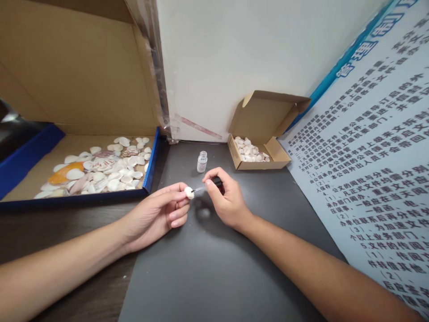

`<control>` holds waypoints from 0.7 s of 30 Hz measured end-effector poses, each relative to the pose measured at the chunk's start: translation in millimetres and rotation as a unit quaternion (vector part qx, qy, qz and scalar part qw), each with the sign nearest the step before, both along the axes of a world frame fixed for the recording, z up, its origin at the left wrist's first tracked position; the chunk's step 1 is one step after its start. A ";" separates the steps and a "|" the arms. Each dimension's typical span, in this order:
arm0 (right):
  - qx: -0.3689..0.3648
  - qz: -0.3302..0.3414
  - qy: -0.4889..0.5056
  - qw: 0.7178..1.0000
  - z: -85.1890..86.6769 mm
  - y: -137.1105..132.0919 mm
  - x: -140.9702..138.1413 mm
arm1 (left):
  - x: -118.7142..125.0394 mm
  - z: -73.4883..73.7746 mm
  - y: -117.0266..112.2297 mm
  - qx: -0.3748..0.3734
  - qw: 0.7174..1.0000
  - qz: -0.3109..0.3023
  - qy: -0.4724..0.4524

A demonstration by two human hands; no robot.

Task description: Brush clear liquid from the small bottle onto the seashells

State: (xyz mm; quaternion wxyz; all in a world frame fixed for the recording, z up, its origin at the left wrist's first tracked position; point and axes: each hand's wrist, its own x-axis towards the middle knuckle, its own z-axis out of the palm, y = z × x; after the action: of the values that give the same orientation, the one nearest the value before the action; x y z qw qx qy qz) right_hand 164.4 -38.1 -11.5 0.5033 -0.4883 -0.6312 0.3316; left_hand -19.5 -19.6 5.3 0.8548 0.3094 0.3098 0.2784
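Observation:
My left hand [157, 214] pinches a small white ribbed shell [189, 192] between thumb and fingertips, just above the dark mat [208, 268]. My right hand [226, 199] grips a small brush with a black cap [217, 181]; its thin tip touches the shell. A small clear bottle [201, 162] stands open on the mat just behind the hands.
A blue-edged cardboard tray [150, 165] at the left holds several shells, white, pink and one orange. A small open cardboard box [261, 134] with more shells sits at the back right. A printed sheet of text [368, 179] leans at the right. A white wall is behind.

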 end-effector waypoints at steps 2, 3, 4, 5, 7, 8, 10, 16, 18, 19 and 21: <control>-0.012 -0.013 0.004 1.000 -0.1 0.3 0.1 | 0.4 -0.5 0.3 0.000 1.000 -0.002 0.000; -0.013 -0.018 0.009 1.000 -0.1 0.3 0.4 | 0.7 -0.8 0.6 -0.001 1.000 -0.002 0.000; -0.010 -0.017 0.014 1.000 -0.2 0.1 0.7 | 1.1 -1.1 0.9 -0.002 1.000 -0.001 0.000; -0.006 -0.011 0.017 1.000 -0.2 -0.1 1.0 | 1.4 -1.4 1.1 -0.003 1.000 -0.002 -0.001; -0.004 0.004 0.015 1.000 -0.4 -0.7 1.3 | 1.8 -1.8 1.4 -0.004 1.000 -0.002 -0.002; -0.008 0.008 0.011 1.000 -0.4 -0.9 1.2 | 1.9 -1.9 1.4 -0.005 1.000 -0.003 -0.002; -0.017 0.007 0.004 1.000 -0.5 -1.0 0.7 | 1.8 -1.9 1.4 -0.006 1.000 -0.003 -0.003; -0.007 -0.007 0.008 1.000 0.3 -0.3 1.2 | 1.0 -1.2 1.7 -0.017 1.000 -0.012 -0.016; -0.004 -0.002 0.008 1.000 0.3 -0.2 1.3 | 0.5 -0.6 1.6 -0.017 1.000 -0.013 -0.016; -0.006 0.000 0.006 1.000 0.2 -0.1 1.2 | 0.2 -0.3 1.5 -0.017 1.000 -0.012 -0.015; -0.011 0.001 0.001 1.000 -0.4 0.0 0.5 | -0.3 0.1 1.3 -0.015 1.000 -0.011 -0.016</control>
State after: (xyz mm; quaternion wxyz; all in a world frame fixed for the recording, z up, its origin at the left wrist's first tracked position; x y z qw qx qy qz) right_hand 164.9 -38.1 -11.8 0.4980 -0.4932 -0.6272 0.3396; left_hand -19.8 -18.3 5.4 0.8671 0.2957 0.2967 0.2695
